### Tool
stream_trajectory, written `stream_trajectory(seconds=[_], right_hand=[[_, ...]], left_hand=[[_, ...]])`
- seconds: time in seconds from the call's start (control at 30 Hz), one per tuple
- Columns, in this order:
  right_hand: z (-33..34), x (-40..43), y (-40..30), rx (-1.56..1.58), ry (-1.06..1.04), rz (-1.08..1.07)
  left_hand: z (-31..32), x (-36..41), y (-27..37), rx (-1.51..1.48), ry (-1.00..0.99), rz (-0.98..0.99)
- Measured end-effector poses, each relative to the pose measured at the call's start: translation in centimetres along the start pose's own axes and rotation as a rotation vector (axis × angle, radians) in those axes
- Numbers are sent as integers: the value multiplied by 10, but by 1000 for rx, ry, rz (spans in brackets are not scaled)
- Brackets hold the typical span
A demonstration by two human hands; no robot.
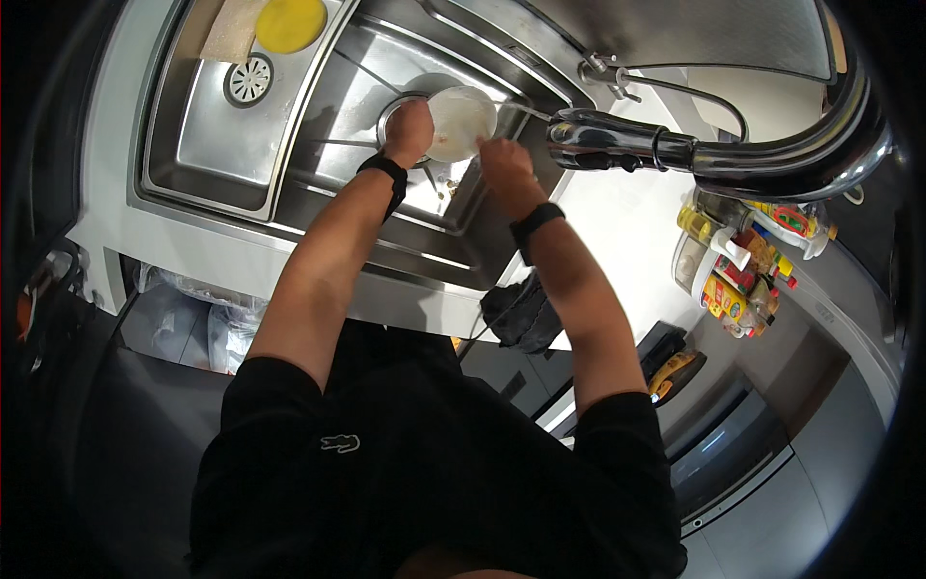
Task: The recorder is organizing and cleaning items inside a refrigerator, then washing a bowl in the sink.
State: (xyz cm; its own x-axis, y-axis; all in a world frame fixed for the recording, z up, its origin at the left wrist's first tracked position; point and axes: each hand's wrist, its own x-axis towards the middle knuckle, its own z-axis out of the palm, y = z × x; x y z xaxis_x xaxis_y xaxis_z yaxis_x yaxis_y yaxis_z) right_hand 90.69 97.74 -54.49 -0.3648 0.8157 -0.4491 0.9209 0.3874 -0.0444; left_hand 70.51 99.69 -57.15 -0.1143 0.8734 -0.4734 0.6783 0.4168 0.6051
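A round white bowl (pixel 463 119) is tilted above the right basin of the stainless steel sink (pixel 340 163). My left hand (pixel 410 134) grips its left edge, covering part of the drain. At the lower right of the bowl, my right hand (pixel 508 166) has curled fingers and a thumb at the rim; its fingers beneath are hidden. A thin stream of water runs from the chrome faucet head (pixel 600 137) towards the bowl. Small food scraps (pixel 451 189) lie on the basin floor below.
In the left basin, a yellow round sponge (pixel 291 25) and a beige cloth (pixel 230 32) lie near a drain strainer (pixel 249 79). A black bag (pixel 522 315) hangs at the counter edge by my right forearm. Bottles and condiments (pixel 734 279) crowd the right counter (pixel 608 231).
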Motion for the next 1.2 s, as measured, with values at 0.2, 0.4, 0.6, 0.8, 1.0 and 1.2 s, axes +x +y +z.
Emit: stream_trajectory(seconds=[0.2,0.4,0.6,0.8,1.0,1.2], right_hand=[[5,-3,1,-38,59,88],[0,-10,-47,384,-353,84],[0,-5,1,185,-122,58],[-41,5,-22,-83,-139,94],[-24,-6,-44,111,-291,237],[-34,-9,-47,266,-324,300]], left_hand=[[0,4,9,42,-46,43],[11,-3,4,7,-4,-82],[9,-2,-4,56,37,19],[12,19,-13,88,164,42],[44,14,-37,-178,47,-325],[92,-31,-24,-1416,-218,-748]])
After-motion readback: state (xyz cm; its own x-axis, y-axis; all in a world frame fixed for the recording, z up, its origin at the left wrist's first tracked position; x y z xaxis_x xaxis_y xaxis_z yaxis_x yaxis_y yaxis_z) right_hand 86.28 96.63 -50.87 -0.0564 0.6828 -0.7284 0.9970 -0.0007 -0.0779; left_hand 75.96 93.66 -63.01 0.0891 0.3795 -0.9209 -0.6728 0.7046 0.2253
